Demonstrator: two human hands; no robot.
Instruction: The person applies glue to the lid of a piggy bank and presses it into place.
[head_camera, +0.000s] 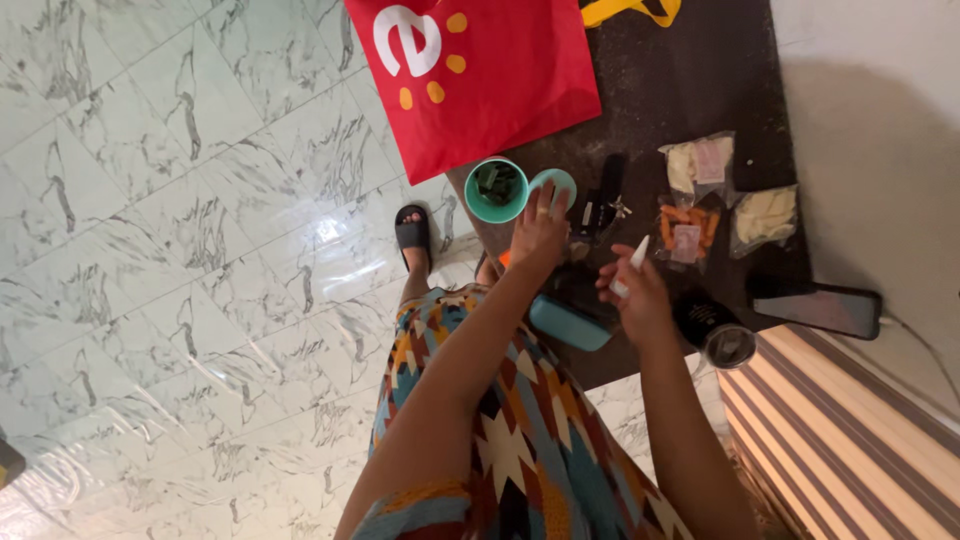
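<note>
Reaching over the dark tabletop (690, 90), your left hand (538, 232) spreads its fingers against the round teal lid (556, 183) beside the teal cup of green pieces (496, 190), while your right hand (640, 295) pinches a small white tube (631, 267).

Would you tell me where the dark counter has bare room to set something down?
Bare counter lies between the red bag and the food packets. It is crowded around the left hand, right hand, teal cup and keys.
</note>
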